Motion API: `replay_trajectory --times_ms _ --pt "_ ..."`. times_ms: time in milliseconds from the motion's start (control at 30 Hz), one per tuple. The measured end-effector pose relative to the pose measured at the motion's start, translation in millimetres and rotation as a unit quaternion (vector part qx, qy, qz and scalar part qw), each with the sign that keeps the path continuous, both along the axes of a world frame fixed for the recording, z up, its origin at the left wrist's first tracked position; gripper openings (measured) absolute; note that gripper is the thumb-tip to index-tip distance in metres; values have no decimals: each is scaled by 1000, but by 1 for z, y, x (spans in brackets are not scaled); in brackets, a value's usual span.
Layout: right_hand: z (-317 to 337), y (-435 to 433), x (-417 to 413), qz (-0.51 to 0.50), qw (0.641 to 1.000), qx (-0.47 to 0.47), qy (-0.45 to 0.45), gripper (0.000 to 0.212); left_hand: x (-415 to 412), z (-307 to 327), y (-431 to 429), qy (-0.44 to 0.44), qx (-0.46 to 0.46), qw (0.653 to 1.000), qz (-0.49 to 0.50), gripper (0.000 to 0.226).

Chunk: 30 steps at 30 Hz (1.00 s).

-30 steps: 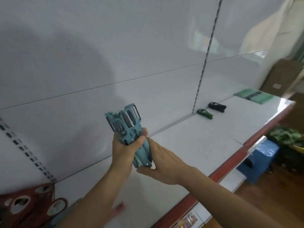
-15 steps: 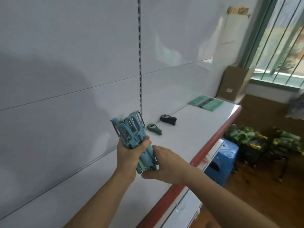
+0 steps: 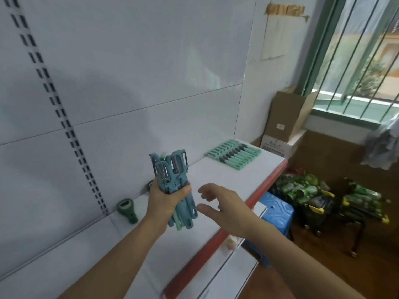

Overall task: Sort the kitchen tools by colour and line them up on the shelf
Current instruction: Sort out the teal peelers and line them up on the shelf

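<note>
Blue peelers (image 3: pixel 172 171) — one bundle, our left hand (image 3: pixel 166 198) clamped round it to keep the colour together; our right hand (image 3: pixel 226 203) spread, empty, beside it — shelf (image 3: pixel 237 180) below.

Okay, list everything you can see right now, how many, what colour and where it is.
blue peelers: one bundle of several, blue, upright in the left hand
mint-green peelers: one flat row, count unclear, far end of the shelf
green tool: one, green, lying by the back panel
dark tool: one, black, mostly hidden behind the left hand
shelf: one, white with red front edge
cardboard box: one, brown, past the shelf's far end
blue stool: one, blue, floor below the shelf
baskets: two, dark, holding green packs, on the floor
left hand: one, grips the bundle
right hand: one, open, just right of the bundle
</note>
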State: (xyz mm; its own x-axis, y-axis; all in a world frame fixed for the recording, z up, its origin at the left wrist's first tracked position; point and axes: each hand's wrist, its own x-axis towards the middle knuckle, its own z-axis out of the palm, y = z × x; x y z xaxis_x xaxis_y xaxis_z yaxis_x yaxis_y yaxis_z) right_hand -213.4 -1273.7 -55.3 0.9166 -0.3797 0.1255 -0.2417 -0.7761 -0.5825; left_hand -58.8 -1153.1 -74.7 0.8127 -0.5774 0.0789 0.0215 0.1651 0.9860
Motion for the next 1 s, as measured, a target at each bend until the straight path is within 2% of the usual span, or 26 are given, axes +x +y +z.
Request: replay_trajectory --times_ms 67,267,467,600,833,933,1000 --pt "-3 -21 11 -3 998 48 -40 30 -1 -4 -31 34 -9 999 -9 40" --pt "-27 -99 34 -55 984 119 -121 28 10 -20 -115 148 -60 983 -86 43" --pt "-45 -166 59 -51 981 138 -130 20 22 -29 -168 202 -72 973 -85 43" --pt "-58 -181 79 -17 973 193 -128 15 31 -37 -175 238 -72 968 -35 30" --pt "-72 -175 124 54 951 288 -95 15 32 -36 -158 292 -88 944 127 29" --pt "-69 -156 140 124 942 302 -79 11 29 -34 -135 279 -117 932 197 39" --pt "-69 -138 145 142 931 328 -75 4 24 -34 -114 258 -124 929 236 31"
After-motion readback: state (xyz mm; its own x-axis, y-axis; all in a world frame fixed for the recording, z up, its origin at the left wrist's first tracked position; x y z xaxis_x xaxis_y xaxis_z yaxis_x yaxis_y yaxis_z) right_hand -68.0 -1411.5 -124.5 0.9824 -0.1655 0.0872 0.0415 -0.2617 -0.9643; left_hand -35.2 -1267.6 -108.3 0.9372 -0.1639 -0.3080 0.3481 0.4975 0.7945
